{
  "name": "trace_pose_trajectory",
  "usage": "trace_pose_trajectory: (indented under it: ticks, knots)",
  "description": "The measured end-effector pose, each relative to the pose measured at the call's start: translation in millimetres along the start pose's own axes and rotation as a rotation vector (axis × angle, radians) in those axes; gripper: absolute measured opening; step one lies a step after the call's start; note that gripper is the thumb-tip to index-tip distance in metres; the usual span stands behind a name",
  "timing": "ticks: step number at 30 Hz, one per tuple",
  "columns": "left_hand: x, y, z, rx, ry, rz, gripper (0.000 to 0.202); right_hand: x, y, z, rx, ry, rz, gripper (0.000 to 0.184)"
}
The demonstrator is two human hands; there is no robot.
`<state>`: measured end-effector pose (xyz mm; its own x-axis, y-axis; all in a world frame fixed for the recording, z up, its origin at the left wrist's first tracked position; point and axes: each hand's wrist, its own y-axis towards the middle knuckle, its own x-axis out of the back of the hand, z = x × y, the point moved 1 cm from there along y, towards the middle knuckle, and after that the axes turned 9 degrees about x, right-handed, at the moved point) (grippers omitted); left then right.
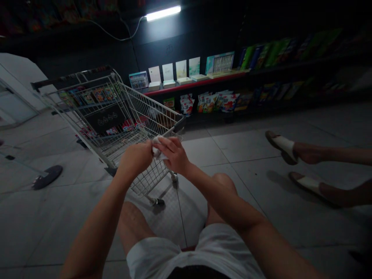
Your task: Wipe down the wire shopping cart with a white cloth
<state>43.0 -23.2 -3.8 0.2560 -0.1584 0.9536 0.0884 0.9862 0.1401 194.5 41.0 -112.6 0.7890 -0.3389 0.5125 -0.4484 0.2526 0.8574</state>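
A small crumpled white cloth (157, 146), perhaps a wipe, is bunched between my two hands in front of the shopping cart. My left hand (136, 157) is closed like a fist at the cloth's left end; its fingertips are turned away from view. From the other side, my right hand (175, 154) grips the cloth with bent fingers. Behind and to the left of both hands stands the wire shopping cart (149, 102), its dark corner piece (179, 123) just above my right hand. Its basket wires run behind my hands, and I cannot tell whether they touch.
A dark shelf (197, 79) with upright books and boxes runs along the back, snack bags (209, 102) below it. A tube light (163, 13) glows above. Another person's feet in light shoes (286, 145) are at right. A round stand base (48, 177) sits on the tiled floor at left.
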Motion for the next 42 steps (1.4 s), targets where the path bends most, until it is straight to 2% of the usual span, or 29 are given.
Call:
trace_pose_trajectory:
  ticks: [2, 5, 7, 9, 11, 13, 15, 18, 21, 24, 26, 27, 29, 31, 34, 36, 39, 42]
  knots:
    - [0.3, -2.4, 2.7, -0.008, 0.006, -0.002, 0.033, 8.5, -3.7, -10.1, -0.025, -0.022, -0.003, 0.053]
    - [0.9, -8.5, 8.5, -0.022, 0.022, 0.000, 0.032, 31.6, -2.2, -49.0, -0.240, -0.111, -0.219, 0.045]
    - [1.3, -13.7, 12.5, -0.027, 0.034, 0.006, 0.032, 45.8, 4.5, -72.1, -0.279, -0.117, -0.325, 0.042]
    - [1.6, -19.3, 16.2, -0.024, 0.041, 0.011, 0.032, 54.3, 15.1, -84.5, -0.167, -0.043, -0.245, 0.039]
    - [1.7, -24.8, 19.8, -0.025, 0.041, 0.014, 0.033, 58.3, 26.4, -88.0, -0.024, 0.062, -0.056, 0.036]
    - [1.8, -30.1, 23.9, -0.025, 0.047, 0.019, 0.035, 60.7, 36.2, -87.0, 0.049, 0.143, 0.110, 0.032]
    - [1.7, -35.1, 28.8, -0.025, 0.061, 0.032, 0.038, 63.0, 43.9, -83.5, 0.058, 0.190, 0.203, 0.026]
    - [0.4, -44.6, 39.0, -0.030, 0.073, 0.048, 0.039, 65.6, 50.8, -72.0, 0.042, 0.235, 0.257, 0.017]
    - [-2.1, -59.1, 54.7, -0.035, 0.069, 0.054, 0.042, 67.5, 51.6, -52.5, 0.033, 0.250, 0.263, 0.017]
    - [-3.4, -74.5, 73.3, -0.024, 0.037, 0.069, 0.047, 68.7, 44.8, -28.5, 0.077, 0.216, 0.213, 0.020]
    - [-1.8, -79.5, 80.8, 0.008, -0.032, 0.061, 0.050, 64.7, 34.2, -12.4, 0.082, 0.187, 0.069, 0.027]
    - [-0.1, -79.0, 81.0, 0.038, -0.085, 0.041, 0.051, 59.4, 26.2, -4.7, 0.041, 0.165, -0.054, 0.031]
    - [4.4, -71.7, 72.3, 0.091, -0.196, -0.017, 0.049, 39.7, 3.4, 10.8, -0.118, 0.108, -0.324, 0.037]
    - [9.0, -57.6, 51.6, 0.056, -0.262, -0.056, 0.049, 8.7, -28.2, 27.1, -0.294, 0.066, -0.499, 0.041]
    - [13.0, -33.5, 12.8, -0.079, -0.262, -0.035, 0.047, -38.1, -80.1, 49.0, -0.390, 0.108, -0.473, 0.040]
    - [12.4, -21.7, -6.5, -0.115, -0.183, 0.014, 0.047, -52.7, -105.4, 56.8, -0.446, 0.151, -0.408, 0.035]
    - [8.9, -14.4, -17.0, -0.124, -0.069, 0.029, 0.053, -45.7, -112.4, 57.5, -0.505, 0.218, -0.320, 0.029]
    - [5.8, -14.0, -12.8, -0.137, -0.025, 0.000, 0.056, -30.9, -91.2, 52.6, -0.503, 0.282, -0.321, 0.031]
